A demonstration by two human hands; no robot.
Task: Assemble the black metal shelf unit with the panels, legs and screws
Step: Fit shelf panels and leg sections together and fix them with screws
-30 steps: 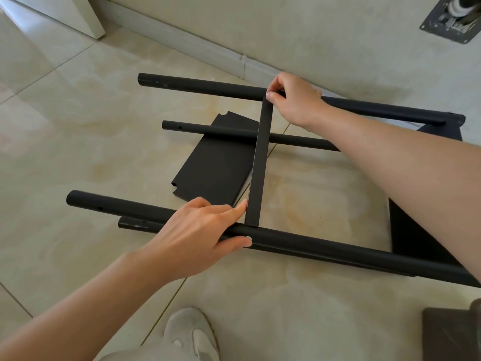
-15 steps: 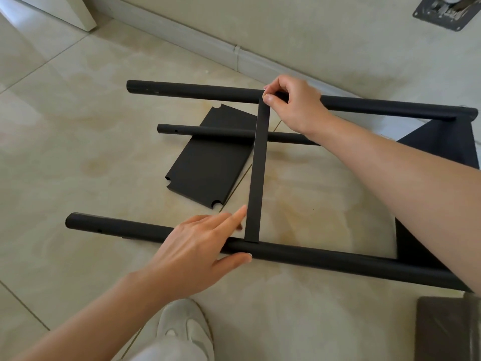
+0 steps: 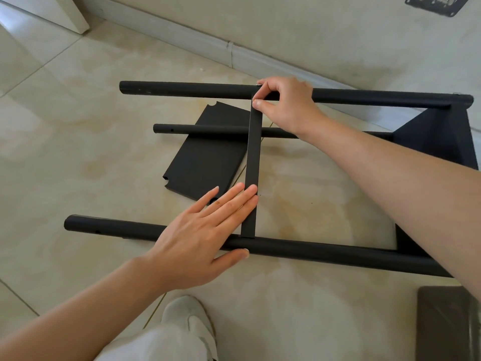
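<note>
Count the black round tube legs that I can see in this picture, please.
3. The far leg lies nearest the wall, the thinner-looking middle leg crosses the loose panel, and the near leg lies closest. A fourth may hide beneath.

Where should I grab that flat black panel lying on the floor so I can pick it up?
Probably by its near left long edge, coming from the left with a hand. The loose shelf panel lies flat on the tiled floor, so only its edges offer a hold. Its far end sits under the thin leg tube, and the standing panel edge blocks the right side.
</note>
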